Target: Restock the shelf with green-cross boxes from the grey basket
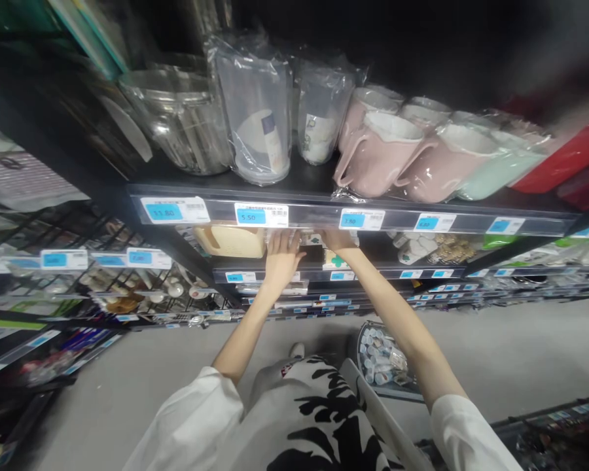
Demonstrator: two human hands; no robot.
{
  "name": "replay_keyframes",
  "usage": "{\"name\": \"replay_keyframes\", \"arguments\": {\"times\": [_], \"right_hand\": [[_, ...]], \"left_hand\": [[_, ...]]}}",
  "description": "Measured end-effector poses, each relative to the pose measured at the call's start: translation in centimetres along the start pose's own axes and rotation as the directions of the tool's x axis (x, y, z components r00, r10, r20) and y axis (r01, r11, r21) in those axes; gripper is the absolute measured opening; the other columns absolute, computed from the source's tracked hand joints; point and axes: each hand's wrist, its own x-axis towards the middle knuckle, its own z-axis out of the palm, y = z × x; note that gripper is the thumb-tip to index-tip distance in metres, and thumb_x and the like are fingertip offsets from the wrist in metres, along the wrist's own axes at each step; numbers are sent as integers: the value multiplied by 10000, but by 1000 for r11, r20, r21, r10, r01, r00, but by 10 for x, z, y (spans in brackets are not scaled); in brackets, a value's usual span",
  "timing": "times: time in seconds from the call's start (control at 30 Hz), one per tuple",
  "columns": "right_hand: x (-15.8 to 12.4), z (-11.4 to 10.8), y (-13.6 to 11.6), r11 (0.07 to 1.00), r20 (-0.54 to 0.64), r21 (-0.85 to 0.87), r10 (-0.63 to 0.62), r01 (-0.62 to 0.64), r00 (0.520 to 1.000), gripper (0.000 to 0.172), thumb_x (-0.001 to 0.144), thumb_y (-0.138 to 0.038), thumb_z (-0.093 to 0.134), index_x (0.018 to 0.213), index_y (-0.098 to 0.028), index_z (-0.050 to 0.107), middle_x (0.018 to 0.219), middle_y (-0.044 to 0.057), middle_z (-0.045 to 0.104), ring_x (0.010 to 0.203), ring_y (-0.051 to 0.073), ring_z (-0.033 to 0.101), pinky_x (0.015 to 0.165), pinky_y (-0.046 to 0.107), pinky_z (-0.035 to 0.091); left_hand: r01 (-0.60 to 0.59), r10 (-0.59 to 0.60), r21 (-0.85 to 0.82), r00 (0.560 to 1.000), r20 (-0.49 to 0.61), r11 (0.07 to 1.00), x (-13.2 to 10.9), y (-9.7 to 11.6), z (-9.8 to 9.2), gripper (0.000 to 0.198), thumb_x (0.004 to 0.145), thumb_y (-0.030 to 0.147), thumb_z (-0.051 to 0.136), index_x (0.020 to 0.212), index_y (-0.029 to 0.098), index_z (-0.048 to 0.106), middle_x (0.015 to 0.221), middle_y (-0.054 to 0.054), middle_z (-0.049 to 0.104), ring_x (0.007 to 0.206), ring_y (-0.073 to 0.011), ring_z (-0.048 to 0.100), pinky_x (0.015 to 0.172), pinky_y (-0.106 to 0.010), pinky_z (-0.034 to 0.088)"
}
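White box with a green leaf mark [338,261] sits on the low shelf [379,254], just under the right hand [341,241]. Another white thing with leaf marks [315,240] lies between the two hands. The left hand [281,251] reaches in beside it, with its fingers a bit apart and its thumb out to the side. Whether that hand pinches anything is hard to tell. The right hand's fingertips are hidden, so its grip cannot be told either. So far, both hands are at the shelf, and the box is in there, not lifted out. A cream tub [233,241] stands left of the hands. Pink cups [380,154] stand above. Down on the floor, a basket [397,394] holds many bottles [373,356].
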Motion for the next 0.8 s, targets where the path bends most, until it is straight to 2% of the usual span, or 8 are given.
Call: {"name": "replay_keyframes", "arguments": {"times": [0.1, 0.33, 0.43, 0.57, 0.7, 0.8], "right_hand": [[-1, 1, 0, 999, -6, 14, 32, -32, 999, 421, 1061, -398, 379, 1293, -273, 708, 1221, 93, 767, 1040, 305, 732, 882, 381, 561], [-8, -5, -8, 999, 4, -45, -3, 4, 1000, 374, 1041, -288, 423, 1177, -198, 759, 1141, 164, 778, 1021, 306, 732, 869, 369, 538], [-13, -6, -9, 998, -49, -52, -26, 24, 998, 382, 1034, -261, 432, 1283, -200, 716, 1193, 172, 762, 1093, 317, 710, 927, 398, 527], [-20, -6, -8, 997, -102, -24, -79, 77, 992, 423, 1030, -241, 451, 1422, -231, 611, 1340, 126, 704, 1199, 293, 665, 1030, 412, 489], [-28, -10, 1, 997, -139, 27, -68, 72, 988, 405, 1037, -310, 463, 1376, -173, 637, 1322, 146, 707, 1223, 308, 643, 1072, 421, 465], [-41, -15, 21, 992, -262, 125, 9, 25, 965, 429, 1027, -389, 484, 1314, -122, 656, 1272, 190, 712, 1235, 333, 623, 1079, 445, 458]], "left_hand": [[-2, 2, -1, 1000, -3, 1000, 2, -5, 4, 576, 1004, 398, 491, 1507, 119, 475, 1524, -230, 496, 1486, -407, 347, 1218, -622, 257], [16, -16, 2, 999, -29, 1000, 4, -6, 9, 555, 1012, 389, 440, 1500, 127, 489, 1527, -212, 494, 1470, -399, 358, 1207, -600, 270], [20, -19, 5, 999, -32, 1000, 5, -6, 10, 561, 1012, 386, 436, 1503, 118, 485, 1525, -215, 495, 1469, -402, 357, 1207, -602, 270], [7, -7, 15, 999, -38, 1000, 5, -5, 10, 571, 1010, 376, 435, 1512, 107, 472, 1533, -217, 489, 1482, -396, 348, 1219, -603, 258], [-2, 3, 16, 998, -58, 1000, 2, -2, 9, 584, 1000, 364, 445, 1526, 109, 452, 1569, -208, 453, 1513, -390, 307, 1241, -613, 230], [7, -6, 21, 996, -85, 1000, 1, -1, 8, 579, 992, 360, 454, 1521, 124, 463, 1582, -188, 444, 1527, -387, 286, 1256, -621, 201]]}}
